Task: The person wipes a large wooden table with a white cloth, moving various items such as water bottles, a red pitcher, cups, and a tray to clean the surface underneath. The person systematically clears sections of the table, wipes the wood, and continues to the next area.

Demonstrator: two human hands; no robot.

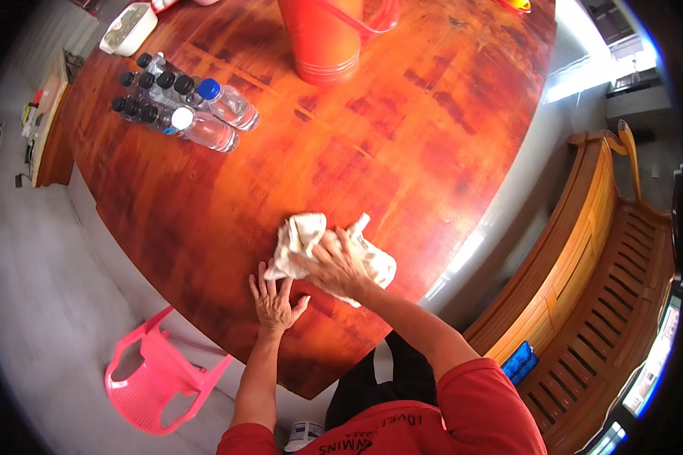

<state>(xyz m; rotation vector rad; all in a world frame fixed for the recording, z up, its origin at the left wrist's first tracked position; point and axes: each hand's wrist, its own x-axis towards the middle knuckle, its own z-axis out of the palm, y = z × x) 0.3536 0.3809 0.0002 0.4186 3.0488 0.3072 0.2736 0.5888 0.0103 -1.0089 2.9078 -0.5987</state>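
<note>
A cream-coloured cloth (302,236) lies bunched on the glossy red-brown wooden table (402,152), close to its near edge. My right hand (334,264) grips the cloth from above and presses it to the wood, with folds gathered around the fingers. Just left of the cloth, my left hand (275,305) rests palm down on the tabletop, fingers spread and holding nothing. Its fingertips come close to the cloth's left corner; whether they touch it I cannot tell.
Several clear bottles (209,130) stand at the table's far left, near a white tub (129,29). A red bucket (326,49) is at the far middle. A pink plastic chair (155,379) stands left on the floor, a wooden bench (584,303) to the right.
</note>
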